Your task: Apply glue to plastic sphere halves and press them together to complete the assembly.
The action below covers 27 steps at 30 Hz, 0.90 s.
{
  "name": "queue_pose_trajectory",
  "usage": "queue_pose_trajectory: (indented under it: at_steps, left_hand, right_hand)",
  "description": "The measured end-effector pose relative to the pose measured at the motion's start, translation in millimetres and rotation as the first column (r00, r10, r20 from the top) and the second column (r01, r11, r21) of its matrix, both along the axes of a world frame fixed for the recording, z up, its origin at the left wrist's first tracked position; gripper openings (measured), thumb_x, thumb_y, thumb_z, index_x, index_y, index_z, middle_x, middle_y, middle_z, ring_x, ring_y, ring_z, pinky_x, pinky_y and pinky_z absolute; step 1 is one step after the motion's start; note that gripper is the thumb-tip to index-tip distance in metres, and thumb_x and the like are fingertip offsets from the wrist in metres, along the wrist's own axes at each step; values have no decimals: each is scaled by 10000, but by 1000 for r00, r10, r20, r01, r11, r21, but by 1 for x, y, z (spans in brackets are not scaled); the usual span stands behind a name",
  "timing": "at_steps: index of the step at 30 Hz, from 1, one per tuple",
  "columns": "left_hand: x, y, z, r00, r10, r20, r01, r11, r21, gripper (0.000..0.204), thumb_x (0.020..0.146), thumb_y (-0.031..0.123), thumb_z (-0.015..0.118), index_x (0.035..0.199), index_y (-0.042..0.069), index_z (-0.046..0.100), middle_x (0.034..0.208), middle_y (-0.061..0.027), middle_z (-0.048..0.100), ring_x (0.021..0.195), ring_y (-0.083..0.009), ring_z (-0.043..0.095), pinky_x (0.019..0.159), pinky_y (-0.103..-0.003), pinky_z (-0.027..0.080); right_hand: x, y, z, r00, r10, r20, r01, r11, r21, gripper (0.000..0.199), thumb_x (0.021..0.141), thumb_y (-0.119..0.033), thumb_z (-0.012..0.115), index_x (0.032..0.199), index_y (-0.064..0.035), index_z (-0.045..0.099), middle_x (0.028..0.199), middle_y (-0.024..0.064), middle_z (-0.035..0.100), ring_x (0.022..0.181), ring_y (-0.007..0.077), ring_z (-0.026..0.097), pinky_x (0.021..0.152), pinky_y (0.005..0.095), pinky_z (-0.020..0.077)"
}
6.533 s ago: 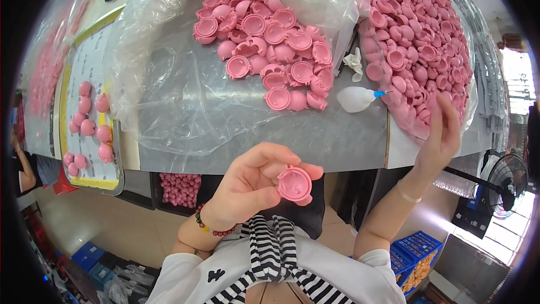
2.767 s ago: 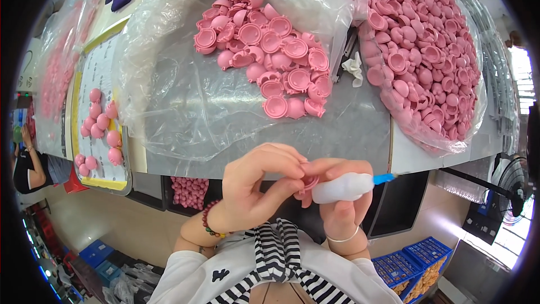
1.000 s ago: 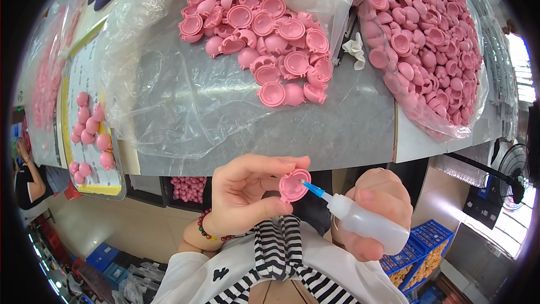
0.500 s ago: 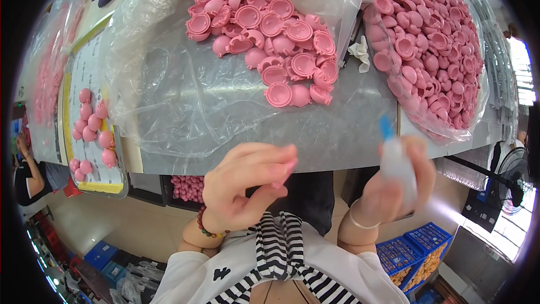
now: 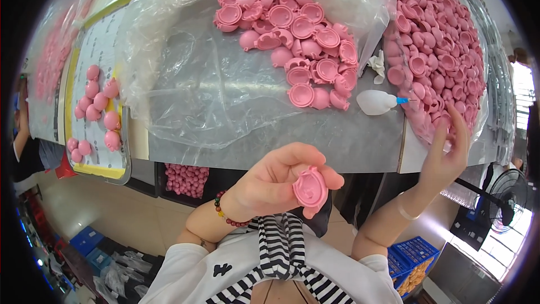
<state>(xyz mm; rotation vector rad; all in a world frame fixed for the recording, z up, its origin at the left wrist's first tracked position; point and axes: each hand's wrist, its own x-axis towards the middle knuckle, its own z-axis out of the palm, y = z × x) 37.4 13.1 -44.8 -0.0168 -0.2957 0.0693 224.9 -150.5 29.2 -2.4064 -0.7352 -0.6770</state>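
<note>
My left hand (image 5: 281, 183) is closed on a pink half shell (image 5: 310, 188), pinched between thumb and fingers. The shell's hollow inside faces up, and small ear-like nubs show on its rim. My right hand (image 5: 450, 146) reaches to the near edge of a clear bag full of pink half shells (image 5: 436, 56). Its thumb and fingers are apart, and nothing is plainly held between them. A white squeeze bottle (image 5: 376, 102) with a blue needle tip lies on its side on the grey tabletop (image 5: 270, 141), left of that bag.
A loose pile of pink half shells (image 5: 304, 28) lies on clear plastic sheeting (image 5: 197, 95). At left, a tray (image 5: 121, 160) holds several closed pink balls (image 5: 100, 101). Below the table edge is a bin of small pink pieces (image 5: 185, 180). A fan (image 5: 508, 197) stands at right.
The squeeze bottle has left my right hand and lies on the table. My right hand has moved right to the bag. My left hand has turned, bringing the half shell's inside into view.
</note>
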Motion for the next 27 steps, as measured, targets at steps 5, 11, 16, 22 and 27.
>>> queue_pose_trajectory:
  at_steps: [5, 11, 16, 22, 27]
  left_hand:
    - [-4, 5, 19, 950, 184, -251, -82, 926, 369, 415, 713, 127, 701, 1058, 90, 472, 1083, -191, 532, 757, -216, 584, 640, -289, 488]
    - [-11, 11, 18, 890, 453, -52, -286, 644, 709, 454, 712, -59, 630, 1121, -21, 438, 1145, -201, 494, 1060, -223, 510, 876, -329, 432]
    - [-11, 9, 31, 861, 358, -362, -79, 796, 600, 501, 711, 219, 710, 1071, -14, 452, 1036, -235, 544, 734, -204, 609, 638, -280, 510]
    - [-12, 11, 22, 907, 52, -417, 91, 945, 315, 562, 763, 261, 654, 1177, -26, 404, 1085, -240, 530, 719, -220, 611, 624, -292, 512]
    - [-11, 12, 23, 910, -24, -415, 128, 966, 224, 583, 772, 231, 643, 1215, -35, 372, 1128, -253, 497, 773, -242, 607, 655, -325, 518]
  right_hand:
    - [52, -29, -11, 992, -38, -121, -7, 937, -350, 277, 772, -130, 581, 1024, -14, 590, 981, 142, 577, 876, 243, 547, 796, 314, 409]
    - [54, -35, -10, 981, -32, -192, -25, 957, -289, 266, 772, -143, 570, 997, -2, 580, 965, 135, 574, 884, 259, 541, 828, 321, 395]
    - [50, -45, -3, 981, 8, -192, -75, 936, -344, 208, 765, -125, 580, 915, 20, 580, 935, 125, 582, 835, 239, 554, 771, 316, 418]
    - [54, -42, -13, 997, -12, -75, 1, 990, -142, 196, 760, -144, 618, 846, 31, 596, 835, 103, 598, 763, 208, 556, 704, 295, 427]
    - [54, -41, -14, 998, -16, 67, 29, 981, -194, 186, 772, -169, 612, 848, 0, 607, 812, 92, 607, 781, 234, 547, 730, 324, 421]
